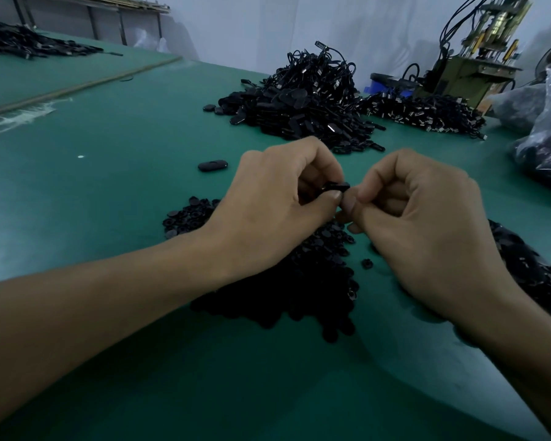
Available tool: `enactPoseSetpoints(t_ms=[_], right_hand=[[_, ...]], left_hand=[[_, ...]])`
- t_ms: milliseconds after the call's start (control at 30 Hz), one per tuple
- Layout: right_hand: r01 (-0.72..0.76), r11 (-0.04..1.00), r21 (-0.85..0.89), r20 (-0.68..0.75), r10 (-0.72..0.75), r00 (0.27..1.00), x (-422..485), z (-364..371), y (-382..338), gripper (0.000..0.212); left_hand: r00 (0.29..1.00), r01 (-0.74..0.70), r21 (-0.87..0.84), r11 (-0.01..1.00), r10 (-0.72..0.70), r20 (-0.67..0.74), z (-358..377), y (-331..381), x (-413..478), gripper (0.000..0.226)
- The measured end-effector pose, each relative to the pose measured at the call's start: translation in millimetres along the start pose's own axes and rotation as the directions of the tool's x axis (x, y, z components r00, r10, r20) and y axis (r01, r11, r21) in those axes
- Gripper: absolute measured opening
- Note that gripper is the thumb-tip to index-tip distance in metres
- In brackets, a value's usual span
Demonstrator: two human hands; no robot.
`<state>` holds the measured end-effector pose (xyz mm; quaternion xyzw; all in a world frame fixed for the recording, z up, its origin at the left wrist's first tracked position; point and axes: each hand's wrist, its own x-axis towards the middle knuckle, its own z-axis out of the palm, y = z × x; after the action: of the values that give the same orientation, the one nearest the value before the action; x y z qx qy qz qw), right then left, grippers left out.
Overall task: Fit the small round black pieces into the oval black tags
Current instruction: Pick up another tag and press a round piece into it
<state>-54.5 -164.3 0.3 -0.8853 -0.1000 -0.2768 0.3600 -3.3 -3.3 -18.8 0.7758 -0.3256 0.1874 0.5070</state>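
My left hand point(277, 198) pinches an oval black tag point(335, 188) between thumb and curled fingers, above the middle of the green table point(115, 192). My right hand point(427, 218) meets it from the right, thumb and forefinger pinched at the tag's end; whatever they hold is hidden. Under both hands lies a heap of small round black pieces point(303, 281). One loose round piece point(366, 263) sits between the wrists. A single oval tag point(213, 165) lies to the left of my left hand.
A tall pile of oval tags with cords point(303, 100) rises behind my hands, with a second pile point(427, 113) to its right. Plastic bags of black parts point(547, 128) crowd the right edge. A machine point(477, 58) stands at the back right. More black parts point(23, 43) lie far left.
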Motion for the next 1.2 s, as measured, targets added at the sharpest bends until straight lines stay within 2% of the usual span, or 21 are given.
enactPoseSetpoints(t_ms=[233,333,400,533,700,967,1200], right_hand=[[0.007,1.0,0.026,0.067,-0.008,0.998,2.4,-1.9,4.6,0.025],[0.012,1.0,-0.029,0.071,-0.01,0.997,5.3,-2.3,10.2,0.017],[0.001,0.999,-0.045,0.106,0.004,0.994,7.4,-3.4,12.7,0.021],[-0.057,0.983,0.176,0.183,0.024,0.983,9.8,-4.6,13.4,0.017],[-0.076,0.963,0.258,0.182,0.029,0.983,10.0,-4.1,15.1,0.014],[-0.081,0.969,0.235,0.149,0.046,0.988,9.2,-4.8,16.1,0.01],[-0.083,0.977,0.197,0.09,0.066,0.994,9.5,-3.6,13.4,0.015]], left_hand=[[1.0,0.013,0.013,1.0,-0.014,0.028,-2.0,-5.5,1.6,0.018],[0.998,0.052,-0.073,0.996,-0.048,0.048,-3.2,-6.8,4.4,0.019],[0.995,0.085,-0.147,0.985,-0.075,0.07,-3.7,-7.3,6.5,0.018],[0.985,0.151,-0.232,0.961,-0.127,0.117,-5.5,-8.2,8.4,0.018],[0.974,0.208,-0.291,0.934,-0.172,0.147,-9.5,-10.0,11.2,0.018],[0.969,0.221,-0.303,0.927,-0.173,0.177,-9.5,-6.4,10.0,0.014],[0.971,0.214,-0.322,0.922,-0.164,0.176,-7.5,-5.3,9.2,0.02]])
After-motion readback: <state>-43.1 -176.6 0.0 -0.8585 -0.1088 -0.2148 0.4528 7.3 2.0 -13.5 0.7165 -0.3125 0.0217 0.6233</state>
